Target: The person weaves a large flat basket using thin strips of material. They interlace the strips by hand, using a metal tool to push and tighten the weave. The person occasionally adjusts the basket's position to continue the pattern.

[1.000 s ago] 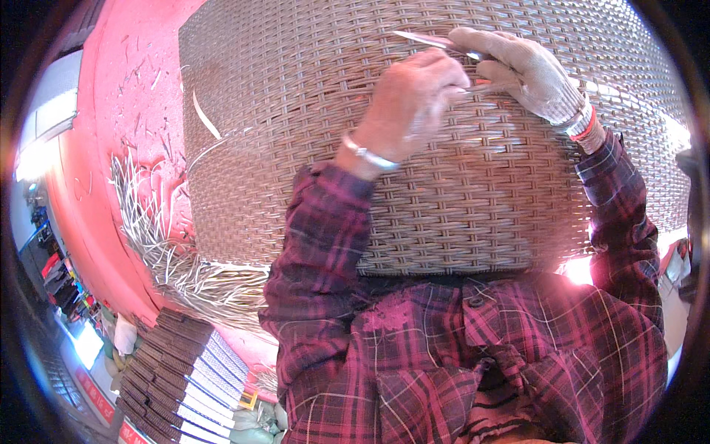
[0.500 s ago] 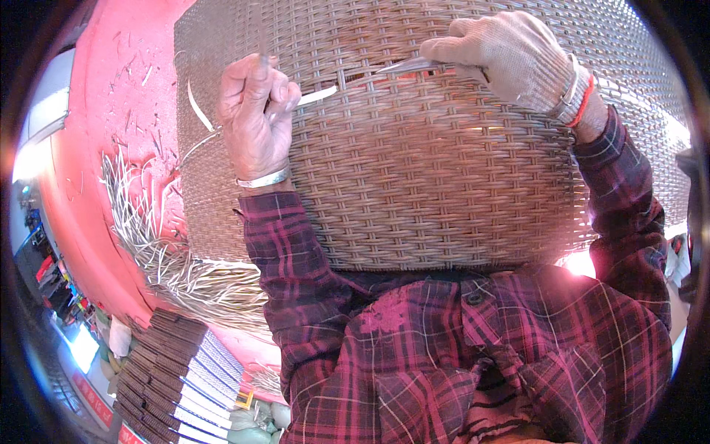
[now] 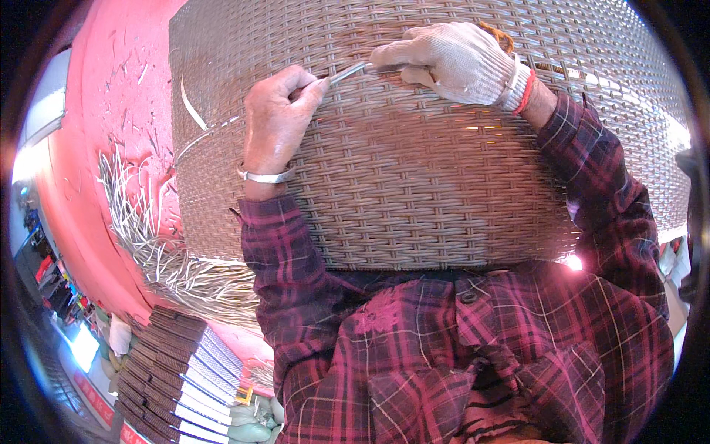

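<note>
Two hands tension a pale flat weaving strip (image 3: pixel 347 72) across a brown woven wicker panel (image 3: pixel 414 185).
Bare left hand (image 3: pixel 275 122) fingers pinch one end; gloved right hand (image 3: pixel 452 63) fingers close on the other, keeping it taut for threading.

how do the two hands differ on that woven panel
The left hand is bare with a metal bangle at the wrist; the right hand wears a white knit glove with a red cuff. The left hand pinches the loose strip in its fingertips; the right hand presses on the woven panel where the strip enters the weave. The left sits lower than the right. Both rest on the panel.
</note>
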The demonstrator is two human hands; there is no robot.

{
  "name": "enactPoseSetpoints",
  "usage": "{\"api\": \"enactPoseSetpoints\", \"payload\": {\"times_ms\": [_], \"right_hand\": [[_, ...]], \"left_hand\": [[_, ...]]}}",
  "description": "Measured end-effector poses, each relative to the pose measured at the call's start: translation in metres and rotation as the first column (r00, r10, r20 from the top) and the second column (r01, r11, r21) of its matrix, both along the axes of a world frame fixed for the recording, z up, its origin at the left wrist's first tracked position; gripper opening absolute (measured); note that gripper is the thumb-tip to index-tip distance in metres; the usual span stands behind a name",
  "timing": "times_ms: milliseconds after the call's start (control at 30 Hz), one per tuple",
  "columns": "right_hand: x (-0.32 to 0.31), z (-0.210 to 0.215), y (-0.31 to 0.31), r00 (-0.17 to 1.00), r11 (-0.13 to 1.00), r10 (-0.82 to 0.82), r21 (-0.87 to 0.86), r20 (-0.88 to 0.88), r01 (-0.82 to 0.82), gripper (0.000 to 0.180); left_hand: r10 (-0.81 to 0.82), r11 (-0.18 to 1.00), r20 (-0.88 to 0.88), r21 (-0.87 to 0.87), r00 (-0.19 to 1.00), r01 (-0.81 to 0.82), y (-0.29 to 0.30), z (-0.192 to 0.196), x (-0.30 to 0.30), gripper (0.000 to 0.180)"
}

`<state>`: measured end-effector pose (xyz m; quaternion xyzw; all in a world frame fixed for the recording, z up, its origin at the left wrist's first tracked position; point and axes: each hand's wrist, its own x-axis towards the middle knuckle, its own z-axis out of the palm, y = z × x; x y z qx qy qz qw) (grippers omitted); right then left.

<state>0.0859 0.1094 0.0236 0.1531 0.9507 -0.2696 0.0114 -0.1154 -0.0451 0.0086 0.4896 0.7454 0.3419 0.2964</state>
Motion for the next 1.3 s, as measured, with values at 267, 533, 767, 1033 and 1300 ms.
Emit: {"api": "enactPoseSetpoints", "payload": {"times_ms": [267, 533, 767, 1033, 1300], "right_hand": [[-0.001, 0.006, 0.003, 0.999, 0.998, 0.042, -0.046, -0.027, -0.043, 0.031], [0.003, 0.0, 0.011, 0.984, 0.991, 0.112, -0.057, -0.138, -0.121, 0.038], [0.006, 0.021, 0.007, 0.998, 0.994, 0.056, 0.098, -0.041, -0.052, 0.03], [0.007, 0.029, 0.016, 0.993, 0.99, 0.116, -0.079, 0.03, -0.113, 0.033], [0.01, 0.026, 0.017, 0.991, 0.987, 0.136, -0.087, 0.018, -0.134, 0.032]], "left_hand": [[-0.202, 0.963, -0.128, -0.209, 0.971, 0.173, 0.014, 0.025, -0.018, 0.017], [-0.526, 0.845, -0.256, -0.269, 0.811, 0.463, 0.065, 0.021, -0.004, 0.018], [-0.366, 0.931, -0.054, -0.002, 0.929, 0.366, 0.055, 0.0, 0.024, 0.018], [-0.161, 0.978, -0.05, -0.141, 0.986, 0.152, 0.011, 0.028, -0.023, 0.017], [-0.245, 0.964, -0.336, -0.187, 0.909, 0.191, 0.023, 0.03, -0.001, 0.015]]}}
